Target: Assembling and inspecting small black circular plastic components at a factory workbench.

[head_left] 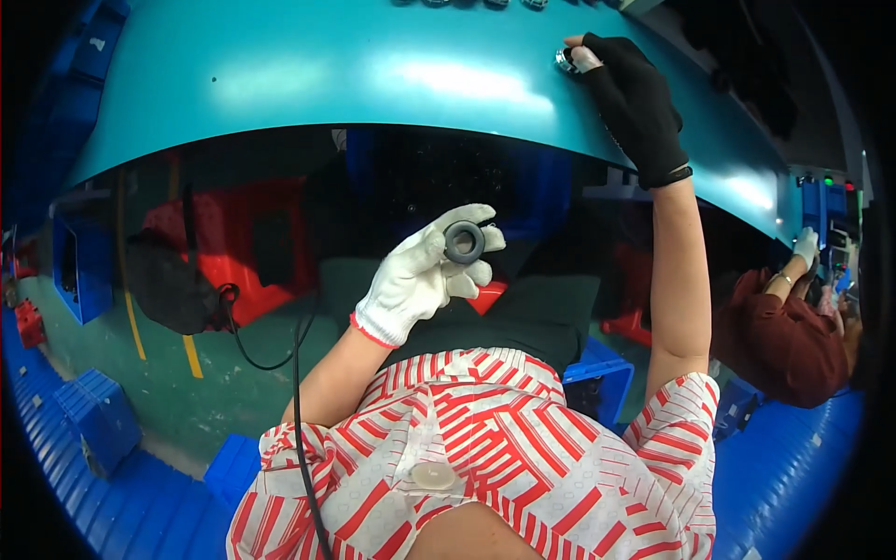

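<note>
White-gloved left hand (420, 266): dark-grey rubbery ring (451, 244) held; black-gloved right hand (637, 105): round silver-metal piece (563, 61) pinched; either, loosened, could be dropped.

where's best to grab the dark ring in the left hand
Probably pinch the dark ring across opposite edges of its outer rim, coming from the camera's side: its round face points that way, uncovered, while the left hand lies behind it.
</note>
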`<action>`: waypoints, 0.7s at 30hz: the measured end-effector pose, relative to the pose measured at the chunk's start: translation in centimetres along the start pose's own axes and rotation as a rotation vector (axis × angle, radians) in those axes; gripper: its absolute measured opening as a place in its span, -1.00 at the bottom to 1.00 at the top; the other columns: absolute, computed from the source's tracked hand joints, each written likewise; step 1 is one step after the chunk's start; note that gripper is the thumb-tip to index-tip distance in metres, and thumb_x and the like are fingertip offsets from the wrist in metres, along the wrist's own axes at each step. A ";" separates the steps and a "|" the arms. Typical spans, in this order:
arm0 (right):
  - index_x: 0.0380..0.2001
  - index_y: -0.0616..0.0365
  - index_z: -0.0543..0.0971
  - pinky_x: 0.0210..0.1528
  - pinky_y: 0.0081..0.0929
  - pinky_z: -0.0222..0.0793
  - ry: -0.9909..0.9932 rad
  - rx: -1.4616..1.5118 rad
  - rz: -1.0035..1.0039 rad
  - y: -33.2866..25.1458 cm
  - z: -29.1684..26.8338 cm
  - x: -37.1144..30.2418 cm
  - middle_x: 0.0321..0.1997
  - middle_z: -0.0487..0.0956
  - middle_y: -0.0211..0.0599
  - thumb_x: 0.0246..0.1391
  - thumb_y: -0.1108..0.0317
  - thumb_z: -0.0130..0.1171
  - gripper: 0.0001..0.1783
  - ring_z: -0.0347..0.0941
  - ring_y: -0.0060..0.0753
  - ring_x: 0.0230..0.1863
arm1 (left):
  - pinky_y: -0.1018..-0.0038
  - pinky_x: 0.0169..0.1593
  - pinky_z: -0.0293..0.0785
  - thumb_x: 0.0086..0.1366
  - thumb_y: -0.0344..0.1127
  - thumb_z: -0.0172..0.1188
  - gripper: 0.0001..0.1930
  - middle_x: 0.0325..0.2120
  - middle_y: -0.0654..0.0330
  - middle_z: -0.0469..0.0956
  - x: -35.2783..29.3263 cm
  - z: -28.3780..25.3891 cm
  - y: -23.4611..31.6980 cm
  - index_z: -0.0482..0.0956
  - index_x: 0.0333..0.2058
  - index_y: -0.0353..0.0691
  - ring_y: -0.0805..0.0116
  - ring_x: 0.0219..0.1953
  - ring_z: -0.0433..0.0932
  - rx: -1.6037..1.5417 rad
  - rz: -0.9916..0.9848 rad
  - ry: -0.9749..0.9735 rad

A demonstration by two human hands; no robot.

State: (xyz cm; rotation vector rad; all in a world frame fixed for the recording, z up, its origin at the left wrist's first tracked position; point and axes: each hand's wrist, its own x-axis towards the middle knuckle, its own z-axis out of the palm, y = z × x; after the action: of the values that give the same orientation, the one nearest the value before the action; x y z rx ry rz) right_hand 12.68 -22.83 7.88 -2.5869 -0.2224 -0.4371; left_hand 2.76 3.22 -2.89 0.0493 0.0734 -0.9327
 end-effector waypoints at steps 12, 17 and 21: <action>-0.23 0.17 0.53 -0.34 -0.47 0.40 -0.100 0.524 -0.045 -7.4 -0.3 -9.7 -0.30 0.52 -0.22 -0.10 0.43 0.27 -0.71 0.49 -0.26 -0.42 | 0.32 -0.06 0.61 0.14 -0.35 0.28 -0.40 -0.01 0.00 0.41 -0.4 1.4 -1.5 0.27 0.14 -0.30 0.11 -0.08 0.54 0.235 0.056 0.182; -0.26 0.17 0.54 -0.34 -0.45 0.39 -0.174 0.542 0.154 -7.0 3.0 -15.5 -0.29 0.52 -0.22 -0.13 0.44 0.29 -0.72 0.49 -0.27 -0.37 | 0.30 0.03 0.54 0.18 -0.36 0.23 -0.45 -0.01 0.09 0.41 0.5 1.4 -2.8 0.27 0.13 -0.31 0.23 -0.05 0.51 0.272 0.037 0.210; -0.29 0.12 0.56 -0.32 -0.42 0.39 -0.103 0.473 0.092 -6.6 4.2 -16.4 -0.28 0.53 -0.24 -0.15 0.45 0.31 -0.74 0.47 -0.26 -0.34 | 0.32 -0.01 0.55 0.25 -0.35 0.17 -0.47 -0.06 0.05 0.42 0.5 0.8 -3.4 0.23 0.14 -0.37 0.27 -0.13 0.55 0.244 0.008 0.224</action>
State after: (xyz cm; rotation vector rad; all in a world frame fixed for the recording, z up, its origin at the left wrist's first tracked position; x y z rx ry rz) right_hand -3.13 -16.29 1.67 -2.1450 -0.2114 -0.1880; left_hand 0.37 0.77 -2.19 0.3798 0.1668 -0.9215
